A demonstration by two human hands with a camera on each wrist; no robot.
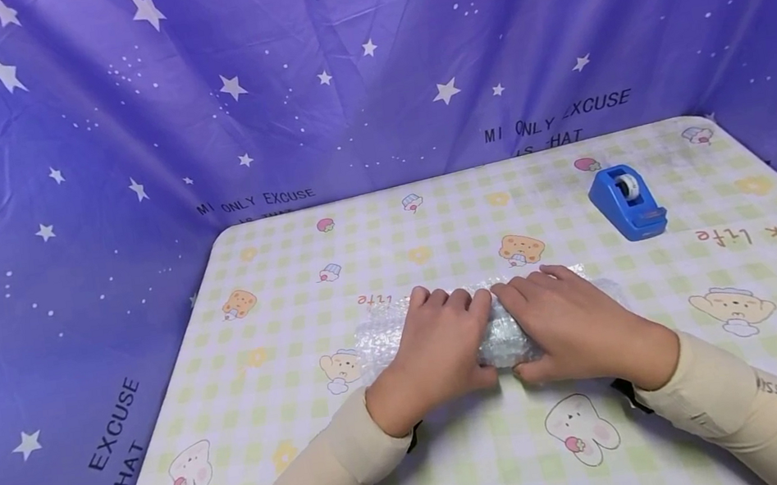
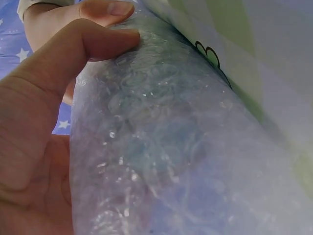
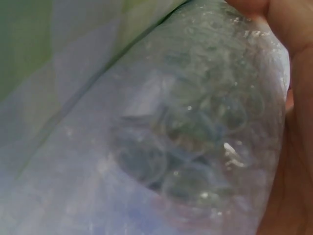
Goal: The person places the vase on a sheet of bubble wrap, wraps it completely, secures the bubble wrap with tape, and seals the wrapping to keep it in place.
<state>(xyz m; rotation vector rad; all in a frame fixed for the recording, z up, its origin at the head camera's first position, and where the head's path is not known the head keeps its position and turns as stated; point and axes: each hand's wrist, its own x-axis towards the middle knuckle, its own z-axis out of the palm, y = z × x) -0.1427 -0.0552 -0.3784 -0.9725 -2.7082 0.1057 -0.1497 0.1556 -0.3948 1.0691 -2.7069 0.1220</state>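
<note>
A rolled bundle of clear bubble wrap (image 1: 506, 339) lies crosswise on the table in front of the person. The left hand (image 1: 442, 344) grips its left half, fingers over the far side and thumb on the near side. Close beside it, the right hand (image 1: 566, 325) grips the right half in the same way, the two hands nearly meeting at the middle. In the left wrist view the thumb presses on the bubble wrap (image 2: 161, 127). Through the layers of bubble wrap (image 3: 195, 132) in the right wrist view, a dark, blurred shape shows.
A blue tape dispenser (image 1: 628, 205) with a roll of tape stands at the back right of the table. The green-and-white checked tablecloth (image 1: 236, 430) carries printed cartoon figures. Purple star-patterned curtains (image 1: 304, 64) hang behind the table and at both sides.
</note>
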